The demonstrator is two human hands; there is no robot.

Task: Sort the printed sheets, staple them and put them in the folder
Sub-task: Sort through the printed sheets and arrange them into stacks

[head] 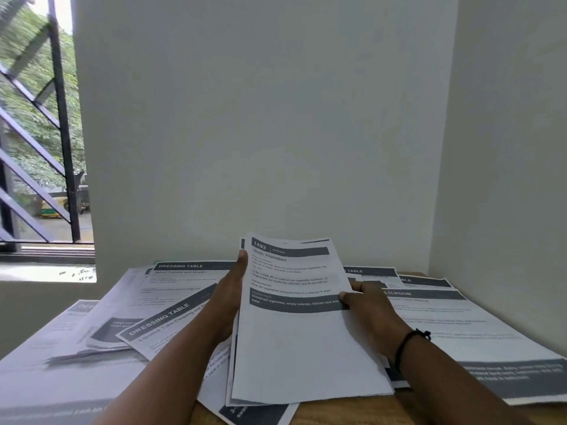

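Head view: two hands, one raised bundle of sheets, loose sheets spread on a counter.
Left hand (pixel 228 297) grips the left edge of the bundle (pixel 303 332), thumb on the top page headed "Wash Vegetables"; right hand (pixel 368 311) pinches its right edge; one black wrist band (pixel 411 342) on the right wrist. Bundle is tilted up above the wooden counter (pixel 383 409). At least six printed sheets (pixel 171 320) lie overlapping beneath, several headed "Dressing Table"; exact count cannot be told. One barred window (pixel 40 133) at left.
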